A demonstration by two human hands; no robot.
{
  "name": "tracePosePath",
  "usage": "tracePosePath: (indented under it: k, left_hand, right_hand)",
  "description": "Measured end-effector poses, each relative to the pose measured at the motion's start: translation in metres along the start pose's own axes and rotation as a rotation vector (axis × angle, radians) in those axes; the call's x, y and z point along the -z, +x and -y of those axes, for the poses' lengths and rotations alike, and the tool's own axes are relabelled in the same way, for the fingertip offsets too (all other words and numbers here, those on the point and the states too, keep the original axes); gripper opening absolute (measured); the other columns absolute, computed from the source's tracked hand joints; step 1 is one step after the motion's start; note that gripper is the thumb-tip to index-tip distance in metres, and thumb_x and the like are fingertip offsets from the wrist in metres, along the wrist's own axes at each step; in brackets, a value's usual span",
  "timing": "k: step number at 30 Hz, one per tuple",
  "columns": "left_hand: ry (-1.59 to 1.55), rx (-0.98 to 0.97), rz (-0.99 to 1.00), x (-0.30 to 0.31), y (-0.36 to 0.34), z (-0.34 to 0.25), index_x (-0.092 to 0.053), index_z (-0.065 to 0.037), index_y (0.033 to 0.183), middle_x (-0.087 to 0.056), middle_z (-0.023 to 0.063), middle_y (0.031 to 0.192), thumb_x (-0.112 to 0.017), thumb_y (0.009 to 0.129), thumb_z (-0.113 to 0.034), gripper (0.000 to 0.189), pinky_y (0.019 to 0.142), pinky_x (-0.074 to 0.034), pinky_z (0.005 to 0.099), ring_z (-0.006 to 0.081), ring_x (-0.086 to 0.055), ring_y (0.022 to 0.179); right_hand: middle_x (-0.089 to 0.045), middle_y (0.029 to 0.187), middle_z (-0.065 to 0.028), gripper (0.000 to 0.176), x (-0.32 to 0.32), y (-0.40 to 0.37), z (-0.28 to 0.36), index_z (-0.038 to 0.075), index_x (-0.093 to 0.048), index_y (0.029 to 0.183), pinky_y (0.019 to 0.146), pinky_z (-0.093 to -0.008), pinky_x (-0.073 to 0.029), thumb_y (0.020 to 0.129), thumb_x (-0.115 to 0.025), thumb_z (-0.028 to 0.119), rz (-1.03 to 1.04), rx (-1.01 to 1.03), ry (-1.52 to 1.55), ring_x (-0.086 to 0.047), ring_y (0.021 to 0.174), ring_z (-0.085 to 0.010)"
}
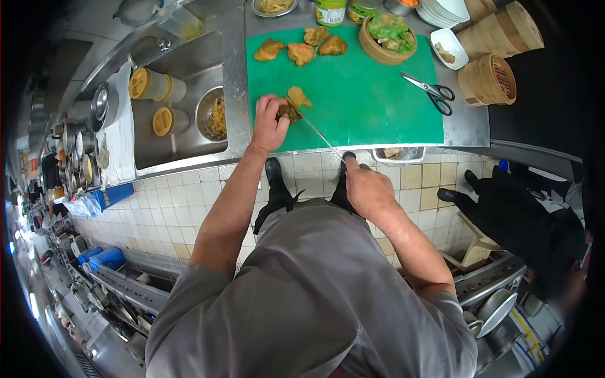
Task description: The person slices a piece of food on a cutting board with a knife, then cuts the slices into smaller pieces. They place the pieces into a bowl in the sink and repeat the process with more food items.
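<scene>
My left hand [270,123] presses its curled fingers onto a browned piece of meat [291,113], which looks like chicken, near the left front of the green cutting board [378,107]. In my right hand [368,192], closed round its handle, is a knife [319,133]. The thin blade slants up and left over the board's front edge, its far end at the meat. A paler cut piece [299,97] lies just beyond the blade. Farther back on the board are several browned chicken pieces [301,54]. My left fingers partly hide the meat.
Black-handled scissors [435,94] lie at the board's right, near a bamboo steamer [362,43] holding lettuce. More steamers [482,82] and a white dish [449,48] stand right. A sink [205,53] with yellow-lidded containers [162,121] is left. Another person's dark-clothed legs [504,201] appear right.
</scene>
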State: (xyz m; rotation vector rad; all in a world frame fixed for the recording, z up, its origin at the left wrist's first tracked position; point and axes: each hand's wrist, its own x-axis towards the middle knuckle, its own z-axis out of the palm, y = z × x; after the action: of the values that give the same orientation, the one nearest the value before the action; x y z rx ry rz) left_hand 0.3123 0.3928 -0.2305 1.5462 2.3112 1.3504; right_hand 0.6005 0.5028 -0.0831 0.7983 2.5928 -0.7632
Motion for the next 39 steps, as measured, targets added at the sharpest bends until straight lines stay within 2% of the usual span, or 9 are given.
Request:
tracePosePath:
  k: [5,10,14,17,20,26,30,34,39]
  left_hand:
    - [-0.010,0.020,0.010,0.001,0.001,-0.001,-0.066,-0.004,0.118,-0.058,0.0202,0.122,-0.062,0.084,-0.010,0.035,0.102,-0.048,0.0500,0.0422,-0.055,0.114]
    - [-0.040,0.026,0.023,0.002,-0.001,0.001,-0.066,-0.003,0.118,-0.059,0.0193,0.122,-0.063,0.083,-0.010,0.035,0.102,-0.049,0.0494,0.0421,-0.056,0.114]
    - [-0.021,0.020,0.011,0.002,0.001,0.001,-0.066,-0.003,0.117,-0.059,0.0195,0.122,-0.063,0.083,-0.011,0.035,0.101,-0.049,0.0497,0.0423,-0.056,0.113]
    - [-0.029,0.047,0.015,0.003,0.000,-0.001,-0.065,-0.003,0.117,-0.058,0.0205,0.122,-0.063,0.082,-0.010,0.036,0.104,-0.048,0.0495,0.0424,-0.056,0.116]
    - [-0.042,0.037,0.021,0.004,0.001,-0.001,-0.065,-0.003,0.117,-0.058,0.0202,0.121,-0.062,0.083,-0.010,0.035,0.104,-0.048,0.0496,0.0421,-0.056,0.115]
    - [0.005,0.014,0.068,0.010,0.006,-0.007,-0.067,-0.003,0.120,-0.057,0.0191,0.123,-0.061,0.084,-0.010,0.037,0.103,-0.049,0.0498,0.0413,-0.055,0.114]
    - [0.069,0.028,0.170,0.014,0.007,-0.009,-0.066,-0.003,0.127,-0.057,0.0199,0.125,-0.062,0.084,-0.009,0.044,0.105,-0.048,0.0497,0.0416,-0.054,0.116]
    - [-0.035,0.042,0.062,0.010,0.003,-0.001,-0.063,-0.002,0.128,-0.057,0.0202,0.125,-0.064,0.084,-0.009,0.045,0.105,-0.048,0.0502,0.0424,-0.054,0.117]
    - [-0.029,0.026,0.072,0.009,0.001,0.006,-0.060,-0.002,0.119,-0.057,0.0205,0.124,-0.065,0.084,-0.010,0.037,0.104,-0.047,0.0506,0.0434,-0.054,0.117]
  right_hand:
    - [-0.075,0.094,-0.0277,0.031,-0.008,0.014,0.000,-0.001,-0.052,0.133,0.078,-0.0605,-0.057,0.103,-0.053,0.009,0.057,0.011,0.031,-0.074,0.087,-0.0499]
    - [-0.074,0.096,-0.0298,0.026,-0.032,0.084,0.013,0.000,-0.048,0.125,0.081,-0.0635,-0.055,0.100,-0.050,0.005,0.018,0.077,0.060,-0.072,0.092,-0.0531]
    - [-0.074,0.098,-0.0305,0.023,-0.025,0.057,0.009,0.001,-0.048,0.123,0.081,-0.0645,-0.054,0.101,-0.051,0.007,0.026,0.063,0.065,-0.072,0.092,-0.0535]
    - [-0.074,0.101,-0.0299,0.025,-0.019,0.025,0.002,0.001,-0.046,0.125,0.082,-0.0653,-0.054,0.102,-0.050,0.008,0.158,-0.048,0.005,-0.072,0.092,-0.0537]
    - [-0.075,0.107,-0.0309,0.027,-0.031,0.045,0.003,0.001,-0.051,0.126,0.088,-0.0591,-0.059,0.099,-0.049,0.004,0.166,-0.038,0.032,-0.075,0.101,-0.0497]
    - [-0.075,0.100,-0.0296,0.024,-0.055,0.099,0.003,-0.001,-0.048,0.123,0.084,-0.0619,-0.057,0.101,-0.048,0.006,0.072,0.037,0.033,-0.074,0.096,-0.0503]
    - [-0.076,0.108,-0.0308,0.025,-0.037,0.089,0.011,0.000,-0.051,0.126,0.088,-0.0604,-0.058,0.100,-0.049,0.003,0.134,-0.017,0.000,-0.075,0.101,-0.0503]
    - [-0.075,0.108,-0.0318,0.025,-0.018,0.073,0.021,-0.001,-0.054,0.123,0.087,-0.0600,-0.059,0.099,-0.050,0.003,0.065,0.000,0.045,-0.075,0.100,-0.0505]
    - [-0.075,0.106,-0.0338,0.027,0.005,0.044,0.020,-0.002,-0.054,0.123,0.086,-0.0601,-0.059,0.096,-0.051,0.001,0.049,0.015,0.070,-0.076,0.098,-0.0508]
